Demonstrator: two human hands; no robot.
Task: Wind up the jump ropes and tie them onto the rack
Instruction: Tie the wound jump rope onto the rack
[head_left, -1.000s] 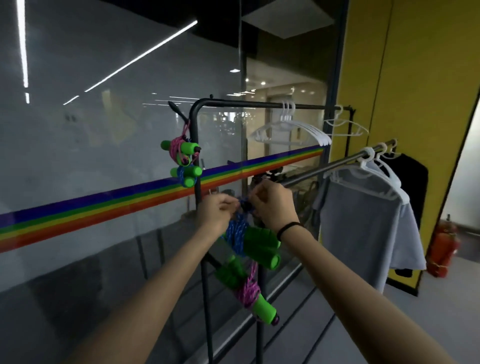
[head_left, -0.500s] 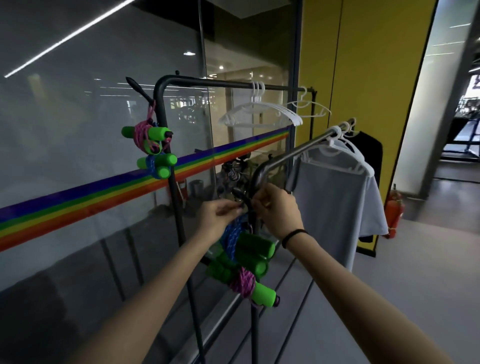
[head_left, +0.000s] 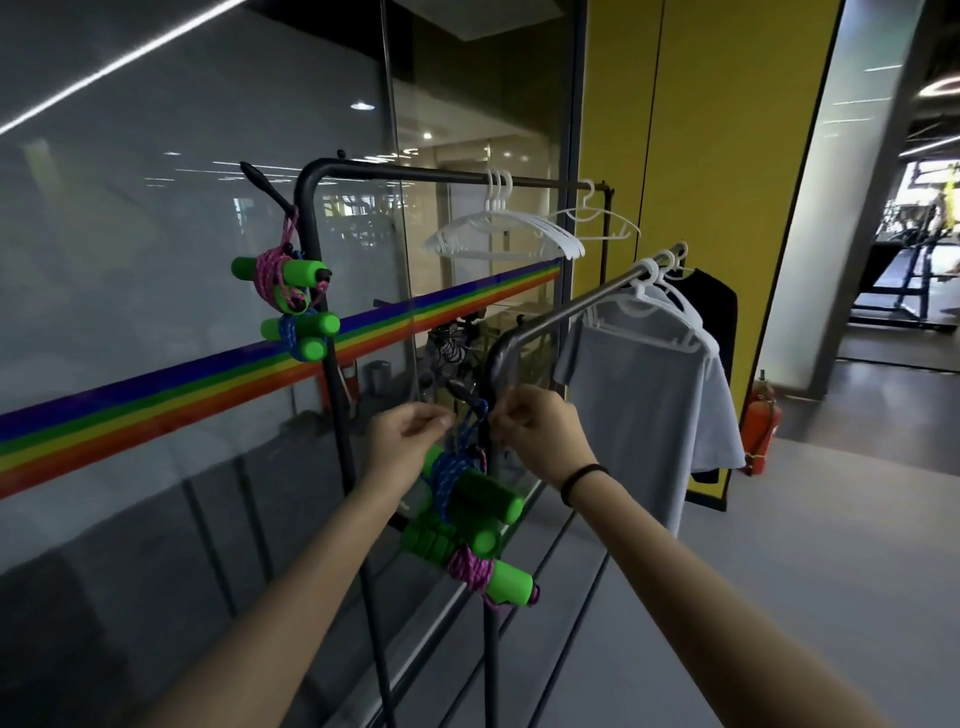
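Closest to the camera, two bare forearms reach up to the near rack (head_left: 491, 649). The left hand (head_left: 410, 434) and the right hand (head_left: 535, 436), which wears a dark wristband (head_left: 582, 478), sit either side of the post just below its bend. Each hand has its fingertips curled in, pinching a strand of the blue jump rope (head_left: 449, 475) where the cord loops over a small black hook (head_left: 460, 388). The wound blue bundle hangs under the hands against the post, its green handles (head_left: 485, 501) pointing right. A pink jump rope (head_left: 470, 566) with green handles hangs directly beneath it, touching it.

Further back, on the far rack (head_left: 311, 218), a second pink jump rope (head_left: 270, 275) and a second blue jump rope (head_left: 291, 340) hang tied at the corner post, one above the other. White hangers (head_left: 498, 239) hang on that top rail. A grey T-shirt (head_left: 639, 415) hangs on the near rail, a black garment (head_left: 711, 322) behind it. Beyond are a red fire extinguisher (head_left: 761, 421), a rainbow stripe (head_left: 156, 395) on glass and a yellow wall (head_left: 701, 130).
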